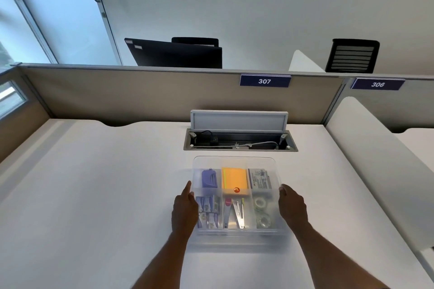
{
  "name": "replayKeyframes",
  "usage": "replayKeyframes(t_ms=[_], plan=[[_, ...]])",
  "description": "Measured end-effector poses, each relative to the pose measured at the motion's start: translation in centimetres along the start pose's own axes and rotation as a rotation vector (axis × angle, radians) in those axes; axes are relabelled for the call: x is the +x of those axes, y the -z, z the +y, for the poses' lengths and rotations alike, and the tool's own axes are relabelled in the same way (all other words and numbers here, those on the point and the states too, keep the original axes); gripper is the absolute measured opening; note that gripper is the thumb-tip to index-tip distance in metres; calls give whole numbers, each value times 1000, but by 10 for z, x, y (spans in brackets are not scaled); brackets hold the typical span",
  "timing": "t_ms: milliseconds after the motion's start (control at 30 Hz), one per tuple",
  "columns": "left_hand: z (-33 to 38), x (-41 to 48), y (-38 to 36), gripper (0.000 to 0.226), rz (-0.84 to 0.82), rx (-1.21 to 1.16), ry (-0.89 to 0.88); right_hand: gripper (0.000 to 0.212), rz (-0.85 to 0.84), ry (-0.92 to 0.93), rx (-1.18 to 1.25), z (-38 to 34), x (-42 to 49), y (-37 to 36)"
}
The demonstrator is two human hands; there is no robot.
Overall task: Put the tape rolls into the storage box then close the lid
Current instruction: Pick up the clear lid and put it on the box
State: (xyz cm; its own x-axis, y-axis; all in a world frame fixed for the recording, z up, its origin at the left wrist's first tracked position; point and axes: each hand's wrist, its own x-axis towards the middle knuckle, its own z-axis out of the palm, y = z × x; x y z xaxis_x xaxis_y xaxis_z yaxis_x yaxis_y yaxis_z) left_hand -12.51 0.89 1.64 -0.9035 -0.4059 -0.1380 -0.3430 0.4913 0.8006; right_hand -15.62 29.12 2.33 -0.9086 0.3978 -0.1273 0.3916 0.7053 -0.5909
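Observation:
A clear plastic storage box [234, 162] sits in the middle of the white desk with its translucent lid lying flat on top. Through the lid I see two clear tape rolls [261, 211] in the near right compartment, one behind the other. My left hand [185, 211] presses against the box's left side, fingers along the lid edge. My right hand [292, 206] rests on the right side in the same way. Other compartments hold a blue stapler, orange sticky notes, a staple packet, clips and metal tools.
An open cable hatch [239, 141] with its raised flap lies just behind the box. A beige partition [141, 94] labelled 307 closes off the back of the desk. A white divider [375, 159] runs along the right.

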Motion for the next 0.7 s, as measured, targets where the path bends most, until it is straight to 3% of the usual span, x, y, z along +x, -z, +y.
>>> replayKeyframes(t_ms=[400,533,633,700], plan=[[-5,5,-8,39,54,-105,48,29,59,2,154,1,4,-5],[1,14,2,31,81,-132,93,35,-20,-30,142,-3,17,7],[6,30,10,51,55,-19,128,35,-71,-9,120,-9,25,15],[12,37,6,40,27,2,147,27,-117,-10,113,-9,29,16]])
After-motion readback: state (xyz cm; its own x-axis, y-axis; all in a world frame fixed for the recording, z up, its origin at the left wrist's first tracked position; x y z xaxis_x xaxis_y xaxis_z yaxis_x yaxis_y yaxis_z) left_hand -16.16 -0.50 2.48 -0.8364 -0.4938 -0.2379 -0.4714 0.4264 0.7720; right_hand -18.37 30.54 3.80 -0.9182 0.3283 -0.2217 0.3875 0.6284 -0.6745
